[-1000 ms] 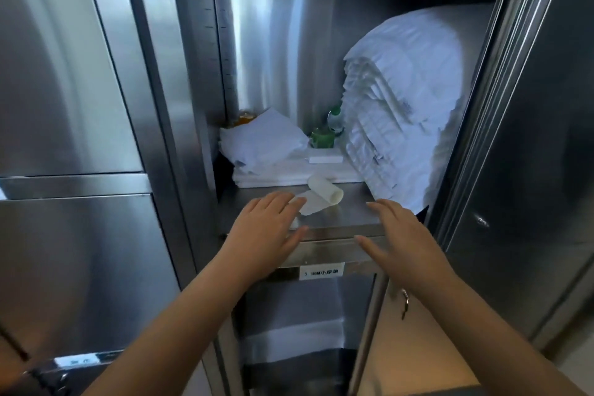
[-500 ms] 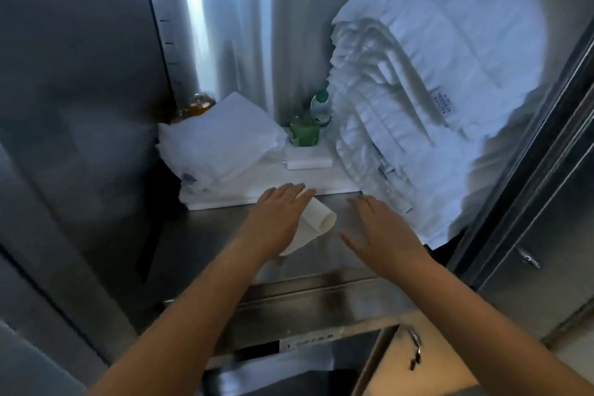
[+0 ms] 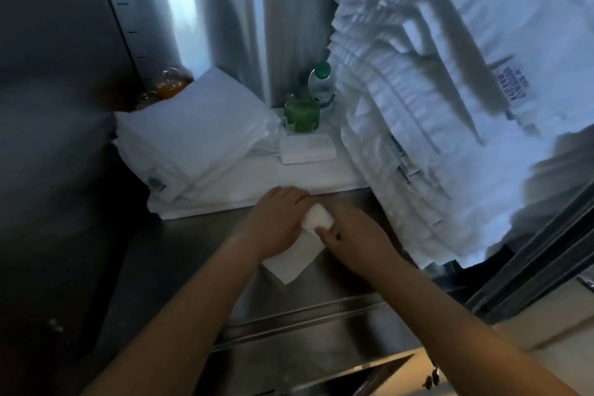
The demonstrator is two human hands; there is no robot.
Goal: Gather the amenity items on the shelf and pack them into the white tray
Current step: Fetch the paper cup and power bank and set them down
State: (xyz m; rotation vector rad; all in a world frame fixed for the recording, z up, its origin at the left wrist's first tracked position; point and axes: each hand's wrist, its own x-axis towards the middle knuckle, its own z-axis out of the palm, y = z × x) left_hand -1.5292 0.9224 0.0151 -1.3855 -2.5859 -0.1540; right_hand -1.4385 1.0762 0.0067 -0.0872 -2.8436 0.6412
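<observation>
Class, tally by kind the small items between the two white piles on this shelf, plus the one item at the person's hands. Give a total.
Green-capped bottle: 1
Green cup: 1
White flat box: 1
White paper roll: 1
Total: 4

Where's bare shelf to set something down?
Bare steel at the shelf front-left, between the left wall, the folded linen stack and the left hand. Crowded: green cup, bottle, white box at back; towel pile right; right hand on paper roll centre.
</observation>
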